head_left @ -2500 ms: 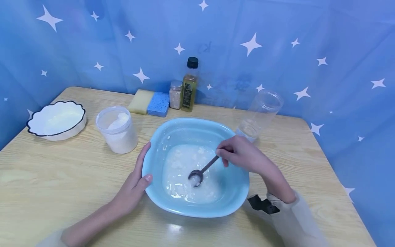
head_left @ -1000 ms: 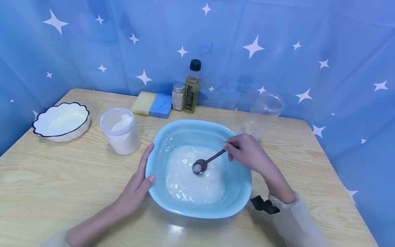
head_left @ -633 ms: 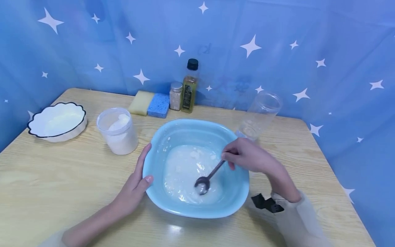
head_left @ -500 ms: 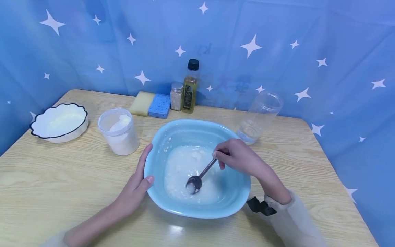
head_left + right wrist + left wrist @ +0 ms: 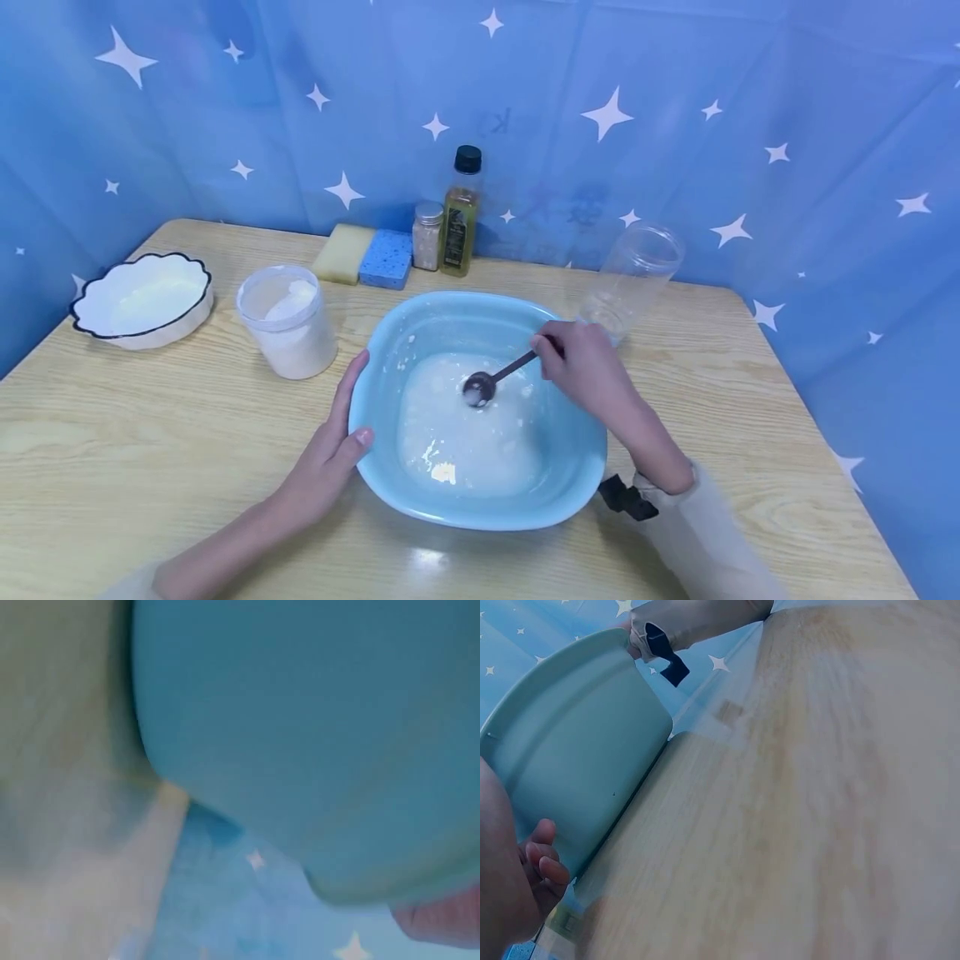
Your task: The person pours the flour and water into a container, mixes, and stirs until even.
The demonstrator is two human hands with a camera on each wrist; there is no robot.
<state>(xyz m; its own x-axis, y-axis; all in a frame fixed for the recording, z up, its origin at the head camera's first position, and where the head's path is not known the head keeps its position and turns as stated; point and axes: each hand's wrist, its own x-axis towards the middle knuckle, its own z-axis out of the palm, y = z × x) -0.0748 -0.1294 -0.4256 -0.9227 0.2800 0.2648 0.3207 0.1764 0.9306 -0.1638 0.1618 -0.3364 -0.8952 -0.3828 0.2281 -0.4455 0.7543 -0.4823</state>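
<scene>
Two hands busy: right hand (image 5: 588, 367) pinches a dark metal spoon (image 5: 491, 379) in the milky batter (image 5: 465, 429); left hand (image 5: 333, 446) rests flat against the light-blue plastic basin (image 5: 390, 333). Brisk stirring could slosh batter over the rim.

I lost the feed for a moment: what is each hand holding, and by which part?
The right hand pinches the spoon by its handle end. The left hand rests against the basin at its left rim.

Pale beige sleeves (image 5: 712, 533), black wrist strap (image 5: 626, 498).
</scene>
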